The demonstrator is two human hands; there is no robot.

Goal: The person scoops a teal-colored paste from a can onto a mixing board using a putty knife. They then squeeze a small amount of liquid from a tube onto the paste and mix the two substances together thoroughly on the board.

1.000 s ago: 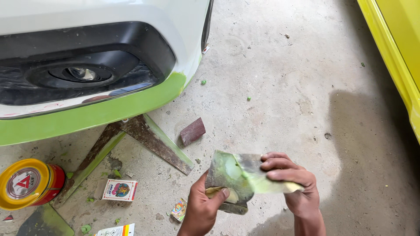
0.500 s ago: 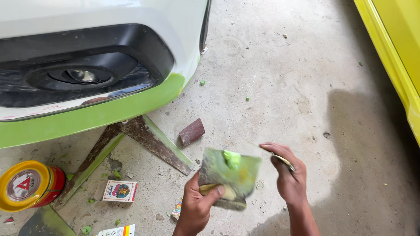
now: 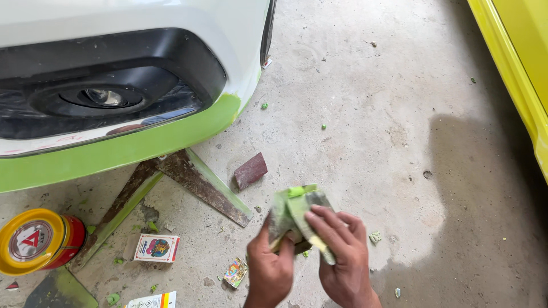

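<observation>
Concrete floor (image 3: 371, 114), smeared board (image 3: 294, 214) between hands (image 3: 308, 256)

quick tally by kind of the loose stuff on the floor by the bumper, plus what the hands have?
Round tin, yellow lid: 1
Small printed packets: 3
Brown sanding block: 1
Angled metal strips: 2
Green-smeared flat scrapers, between left hand and right hand: 2
Total: 9

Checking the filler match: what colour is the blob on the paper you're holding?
Bright green, on the grey, green-smeared paper held by both hands; the head view shows it.
</observation>
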